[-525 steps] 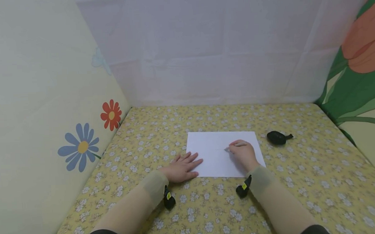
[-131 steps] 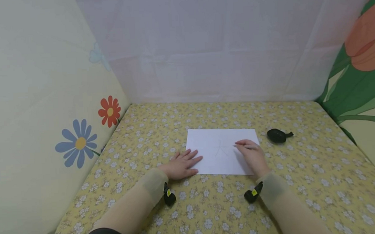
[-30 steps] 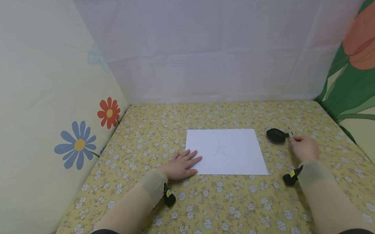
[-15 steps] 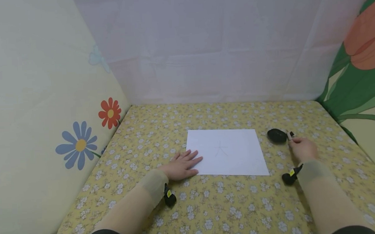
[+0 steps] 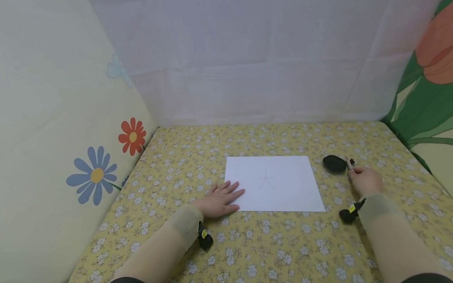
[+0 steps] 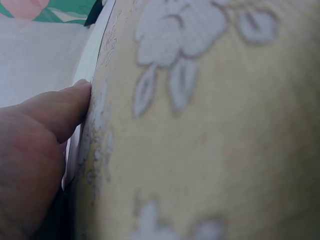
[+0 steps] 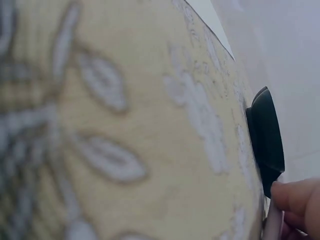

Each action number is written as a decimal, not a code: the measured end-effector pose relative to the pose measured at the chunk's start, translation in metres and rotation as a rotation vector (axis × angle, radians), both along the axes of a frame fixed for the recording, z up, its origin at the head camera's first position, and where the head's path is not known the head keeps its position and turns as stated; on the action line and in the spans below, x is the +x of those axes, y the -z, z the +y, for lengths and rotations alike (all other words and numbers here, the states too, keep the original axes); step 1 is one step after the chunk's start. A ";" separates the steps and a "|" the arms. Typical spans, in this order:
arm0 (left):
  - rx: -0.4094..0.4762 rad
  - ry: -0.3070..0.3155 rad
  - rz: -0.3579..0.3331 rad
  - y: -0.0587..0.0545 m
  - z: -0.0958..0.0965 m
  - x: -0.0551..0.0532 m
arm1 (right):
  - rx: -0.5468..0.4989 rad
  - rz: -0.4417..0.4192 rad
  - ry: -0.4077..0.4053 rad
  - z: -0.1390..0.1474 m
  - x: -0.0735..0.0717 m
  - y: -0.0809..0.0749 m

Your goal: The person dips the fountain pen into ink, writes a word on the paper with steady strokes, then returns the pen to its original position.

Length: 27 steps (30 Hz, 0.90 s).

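Note:
My left hand lies flat with spread fingers over the left edge of a white sheet of paper. Thin grey strokes forming a character like 大 stand near the sheet's middle. Right of the paper, my right hand pinches a slim pale pen between thumb and fingers. The pen crosses in front of the narrow tail of a black oval thing; whether they touch I cannot tell. In the right wrist view the black thing is partly beyond the fingertips.
A yellow flowered cloth covers the table. A pale hanging sheet closes off the back. Printed flower panels stand left and right. Small black wrist cameras hang from both cuffs.
Since the oldest frame, strokes have appeared on the paper. My right hand has moved with the pen from the sheet to the black thing's tail. My left hand has stayed put.

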<state>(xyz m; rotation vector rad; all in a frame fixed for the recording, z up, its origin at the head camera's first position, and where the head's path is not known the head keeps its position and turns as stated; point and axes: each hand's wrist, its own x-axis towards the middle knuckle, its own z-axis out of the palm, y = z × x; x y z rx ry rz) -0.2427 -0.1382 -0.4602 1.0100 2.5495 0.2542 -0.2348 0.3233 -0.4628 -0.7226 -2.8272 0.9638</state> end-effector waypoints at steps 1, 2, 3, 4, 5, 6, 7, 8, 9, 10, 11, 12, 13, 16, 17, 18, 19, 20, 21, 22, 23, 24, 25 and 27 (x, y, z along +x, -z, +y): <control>0.002 0.001 -0.001 0.000 0.000 0.000 | -0.005 0.003 -0.001 -0.001 0.001 0.000; 0.002 0.001 -0.002 0.000 0.000 0.000 | -0.014 0.005 -0.003 -0.001 0.001 0.000; 0.004 0.001 -0.003 0.000 0.000 -0.001 | -0.027 0.005 -0.004 -0.001 0.001 0.000; 0.004 0.002 -0.003 -0.001 0.000 -0.001 | -0.039 0.006 -0.004 -0.001 0.002 0.000; 0.005 0.002 -0.004 -0.001 0.000 -0.001 | -0.055 0.006 -0.004 -0.001 0.002 0.000; 0.006 0.003 -0.004 -0.001 0.000 -0.001 | -0.071 0.006 -0.003 -0.001 0.002 0.000; 0.006 0.003 -0.005 -0.002 0.000 -0.001 | -0.086 0.006 -0.003 -0.001 0.002 0.000; 0.006 0.003 -0.006 -0.002 0.000 -0.001 | -0.097 0.007 -0.005 0.000 0.003 0.000; 0.006 0.003 -0.007 -0.002 0.000 0.000 | -0.103 0.009 -0.006 0.000 0.003 0.000; 0.007 0.003 -0.006 -0.002 0.000 -0.001 | -0.107 0.011 -0.009 0.000 0.004 0.000; 0.008 0.004 -0.006 -0.002 0.000 0.000 | -0.105 0.015 -0.013 0.000 0.004 0.001; 0.008 0.005 -0.005 -0.002 -0.001 -0.001 | -0.100 0.018 -0.018 0.000 0.005 0.000; 0.007 0.004 -0.006 -0.002 -0.001 0.000 | -0.093 0.021 -0.023 0.000 0.006 0.000; 0.005 0.001 -0.012 -0.003 0.000 0.000 | -0.074 0.032 -0.042 -0.001 0.007 0.000; 0.006 0.001 -0.014 -0.003 0.000 0.000 | -0.072 0.033 -0.045 -0.001 0.008 0.000; 0.006 0.000 -0.017 -0.003 0.000 0.000 | -0.070 0.032 -0.049 -0.001 0.009 -0.001; 0.007 -0.001 -0.020 -0.003 0.000 0.000 | -0.072 0.032 -0.051 -0.001 0.009 0.000; 0.011 0.000 -0.020 -0.003 0.000 0.000 | -0.074 0.031 -0.054 0.000 0.010 -0.001; 0.008 0.001 -0.019 -0.002 0.000 0.000 | -0.077 0.029 -0.056 0.000 0.010 -0.001; 0.008 0.002 -0.018 -0.002 0.000 0.000 | -0.088 0.026 -0.056 0.000 0.010 -0.001; 0.008 0.003 -0.016 -0.002 0.000 0.000 | -0.098 0.021 -0.058 0.001 0.010 -0.001; 0.006 0.004 -0.014 -0.001 0.000 0.000 | -0.113 0.016 -0.059 0.001 0.011 -0.001; 0.005 0.005 -0.012 -0.001 0.000 0.000 | -0.135 0.005 -0.059 0.002 0.011 -0.002; -0.002 0.008 -0.005 -0.001 0.001 0.000 | -0.172 -0.027 -0.066 0.004 0.012 -0.004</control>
